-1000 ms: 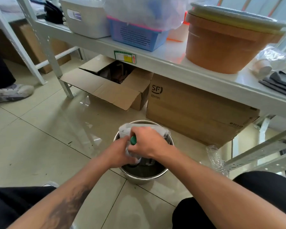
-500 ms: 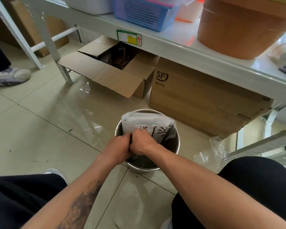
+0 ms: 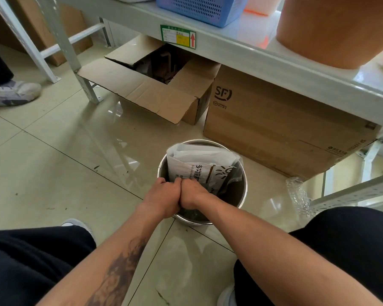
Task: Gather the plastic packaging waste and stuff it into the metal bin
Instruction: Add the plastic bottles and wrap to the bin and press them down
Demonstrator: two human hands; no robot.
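Note:
A round metal bin (image 3: 241,195) stands on the tiled floor in front of me. White plastic packaging (image 3: 199,161) with black print sticks up out of it against the far wall. My left hand (image 3: 163,196) and my right hand (image 3: 191,191) are side by side inside the bin's near half, fingers curled down into the packaging, pressing it in. What lies under my fingers is hidden. A crumpled piece of clear bubble wrap (image 3: 297,195) lies on the floor to the right of the bin.
Behind the bin stand a shut SF cardboard box (image 3: 274,127) and an open cardboard box (image 3: 155,85) under a grey metal shelf (image 3: 241,51). A shelf leg (image 3: 84,80) stands at left. Another person's shoe (image 3: 11,93) is at far left. My knees flank the bin.
Both hands have pushed deeper into the bin, and the green thing seen earlier between them is out of sight. My head has dipped closer to the bin.

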